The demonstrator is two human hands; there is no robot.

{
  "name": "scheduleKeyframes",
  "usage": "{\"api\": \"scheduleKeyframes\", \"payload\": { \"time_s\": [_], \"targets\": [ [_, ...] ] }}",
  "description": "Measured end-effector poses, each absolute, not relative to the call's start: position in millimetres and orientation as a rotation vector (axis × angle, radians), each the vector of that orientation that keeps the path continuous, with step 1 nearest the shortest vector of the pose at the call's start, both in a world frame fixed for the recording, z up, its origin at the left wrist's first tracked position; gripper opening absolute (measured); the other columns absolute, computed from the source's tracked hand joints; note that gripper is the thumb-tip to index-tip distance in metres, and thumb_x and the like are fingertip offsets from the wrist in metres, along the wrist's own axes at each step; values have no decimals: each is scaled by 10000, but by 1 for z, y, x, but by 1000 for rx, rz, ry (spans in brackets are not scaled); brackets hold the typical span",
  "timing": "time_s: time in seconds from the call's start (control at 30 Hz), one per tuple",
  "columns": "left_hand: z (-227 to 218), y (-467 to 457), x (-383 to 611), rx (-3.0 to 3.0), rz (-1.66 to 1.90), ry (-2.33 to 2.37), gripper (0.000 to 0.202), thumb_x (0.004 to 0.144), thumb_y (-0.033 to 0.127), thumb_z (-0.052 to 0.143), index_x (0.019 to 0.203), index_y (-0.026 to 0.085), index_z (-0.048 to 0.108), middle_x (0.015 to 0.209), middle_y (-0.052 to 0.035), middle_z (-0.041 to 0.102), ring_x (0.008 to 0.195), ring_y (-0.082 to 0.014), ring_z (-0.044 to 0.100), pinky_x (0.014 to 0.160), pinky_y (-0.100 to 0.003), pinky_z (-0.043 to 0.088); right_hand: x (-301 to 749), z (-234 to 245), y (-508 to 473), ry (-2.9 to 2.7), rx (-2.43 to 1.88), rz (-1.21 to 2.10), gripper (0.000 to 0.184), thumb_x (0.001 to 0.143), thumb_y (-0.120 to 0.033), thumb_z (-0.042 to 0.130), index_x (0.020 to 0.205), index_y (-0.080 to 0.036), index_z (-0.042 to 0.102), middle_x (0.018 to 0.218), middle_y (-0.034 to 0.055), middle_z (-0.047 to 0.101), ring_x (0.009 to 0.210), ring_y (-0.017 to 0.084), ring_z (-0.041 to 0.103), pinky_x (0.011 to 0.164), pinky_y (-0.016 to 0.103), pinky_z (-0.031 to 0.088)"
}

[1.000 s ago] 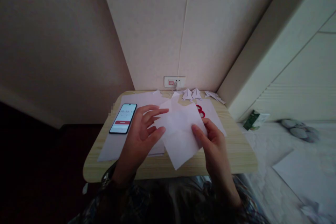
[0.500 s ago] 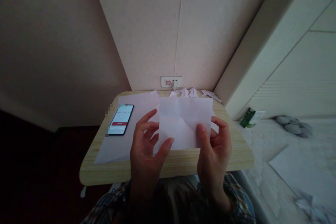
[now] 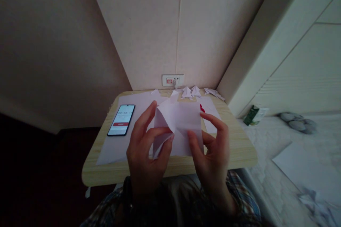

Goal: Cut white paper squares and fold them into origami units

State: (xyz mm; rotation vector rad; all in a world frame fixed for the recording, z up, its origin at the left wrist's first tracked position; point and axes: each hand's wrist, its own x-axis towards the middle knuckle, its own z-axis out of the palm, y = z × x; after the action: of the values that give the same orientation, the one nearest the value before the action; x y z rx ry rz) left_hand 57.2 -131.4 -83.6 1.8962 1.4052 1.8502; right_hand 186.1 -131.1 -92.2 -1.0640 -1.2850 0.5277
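Observation:
Between my hands, above the near part of the small table, is a creased square of white paper [image 3: 183, 120]. Its left side is bent inward into a pocket-like fold. My left hand [image 3: 149, 145] pinches that folded part between thumb and fingers. On the right edge, my right hand [image 3: 211, 142] grips the paper, thumb on the front face and other fingers partly hidden behind it. Behind the paper lies a flat white sheet with a red mark [image 3: 211, 113]. Folded paper pieces [image 3: 191, 92] stand along the table's back edge.
A phone [image 3: 121, 120] with a lit timer screen lies on a large white sheet [image 3: 106, 152] at the left of the wooden table [image 3: 239, 152]. A wall socket [image 3: 173, 80] sits behind. On the bed at right are a green-and-white box [image 3: 254, 115] and more paper [image 3: 306, 166].
The paper's left side has gone from flat to folded inward. My left fingers have closed on it, and the paper has shifted left and slightly down, uncovering the red-marked sheet.

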Motion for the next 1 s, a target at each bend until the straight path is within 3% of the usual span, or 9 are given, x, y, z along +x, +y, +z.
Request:
{"api": "scheduleKeyframes", "payload": {
  "time_s": [0.2, 0.33, 0.47, 0.57, 0.67, 0.77, 0.9, 1.0],
  "targets": [
    [-77, -129, 50, 2001, 1756, 1317, 153, 840, 92, 656, 887, 230, 611, 1478, -80, 592, 1357, -309, 558, 1102, -568, 470, 192, -96, -133, -1512, -1045, 419, 510, 927, -120, 617, 1381, -310, 484, 1303, 93, 693, 811, 187, 794, 718, 301, 682],
    [-75, -129, 48, 1977, 1716, 1290, 146, 845, 95, 655, 879, 227, 603, 1424, -81, 627, 1330, -297, 578, 1086, -544, 475, 193, -97, -133, -1621, -1046, 261, 572, 939, -117, 594, 1446, -328, 432, 1279, 70, 712, 842, 195, 793, 762, 313, 683],
    [-76, -130, 48, 1927, 1688, 1305, 141, 862, 100, 631, 894, 234, 602, 1457, -74, 602, 1378, -294, 533, 1130, -509, 427, 195, -94, -129, -1737, -977, 183, 594, 943, -94, 577, 1473, -302, 406, 1116, 52, 770, 730, 172, 771, 675, 273, 665],
    [-77, -132, 48, 1886, 1646, 1355, 152, 857, 99, 623, 923, 236, 612, 1184, -29, 728, 1098, -228, 698, 887, -340, 567, 199, -89, -126, -1840, -969, 169, 487, 940, -73, 556, 1394, -240, 497, 997, 60, 778, 795, 200, 764, 711, 295, 653],
    [-79, -132, 47, 1916, 1628, 1407, 174, 851, 78, 621, 927, 235, 616, 932, 30, 734, 816, -149, 714, 672, -221, 551, 201, -85, -125, -1921, -942, 169, 380, 929, -54, 529, 1269, -208, 604, 973, 73, 767, 824, 207, 747, 713, 297, 634],
    [-79, -132, 47, 1974, 1630, 1419, 173, 858, 84, 640, 950, 228, 617, 1031, 11, 742, 901, -152, 722, 757, -234, 566, 201, -83, -125, -1923, -950, 239, 355, 932, -47, 506, 1223, -194, 648, 963, 76, 761, 812, 193, 735, 705, 281, 622],
    [-79, -134, 47, 1980, 1718, 1452, 129, 870, 124, 656, 956, 219, 641, 1313, -57, 688, 1181, -232, 672, 980, -358, 544, 201, -82, -126, -1903, -946, 308, 347, 929, -45, 505, 1197, -188, 672, 991, 81, 761, 850, 192, 735, 729, 276, 623],
    [-79, -136, 47, 1987, 1692, 1448, 145, 861, 106, 639, 945, 225, 637, 1265, -45, 715, 1131, -226, 698, 927, -338, 566, 200, -81, -126, -1851, -968, 289, 302, 924, -64, 539, 1135, -206, 702, 980, 81, 748, 854, 203, 728, 734, 288, 626]
  ]
}}
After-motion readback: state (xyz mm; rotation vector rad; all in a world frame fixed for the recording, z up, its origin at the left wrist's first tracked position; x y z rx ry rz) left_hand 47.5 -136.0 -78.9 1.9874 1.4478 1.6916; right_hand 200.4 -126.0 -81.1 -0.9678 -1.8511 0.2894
